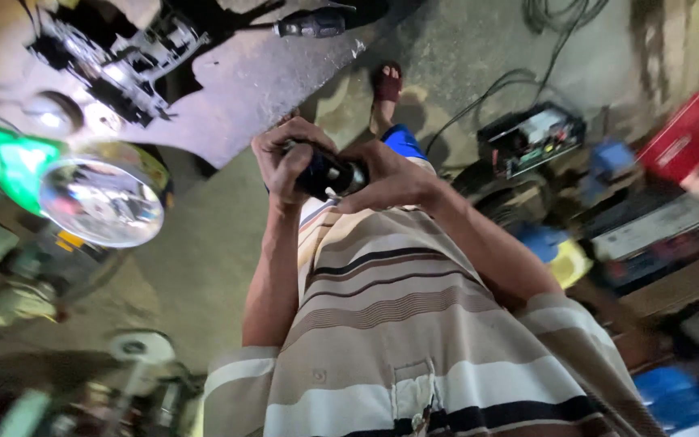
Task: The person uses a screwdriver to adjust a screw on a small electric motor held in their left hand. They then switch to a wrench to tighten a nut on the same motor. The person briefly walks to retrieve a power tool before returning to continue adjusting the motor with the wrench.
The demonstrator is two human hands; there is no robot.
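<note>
Both hands are raised in front of my striped shirt (414, 324) and close around a small black cylindrical part (327, 174) with a shiny metal end. My left hand (285, 158) wraps the part's left side from above. My right hand (390, 180) grips the metal end from the right, fingers curled over it. A thin pale pin or wire sticks out under the part. Most of the part is hidden by my fingers.
A round headlamp reflector (103, 201) and a green glowing piece (14, 158) lie left. A grey surface (260, 81) carries a black mechanism (115, 53) and a dark-handled tool (311, 24). On the floor: my sandalled foot (387, 85), an open electronic box (531, 137), cables, a red toolbox (689, 133).
</note>
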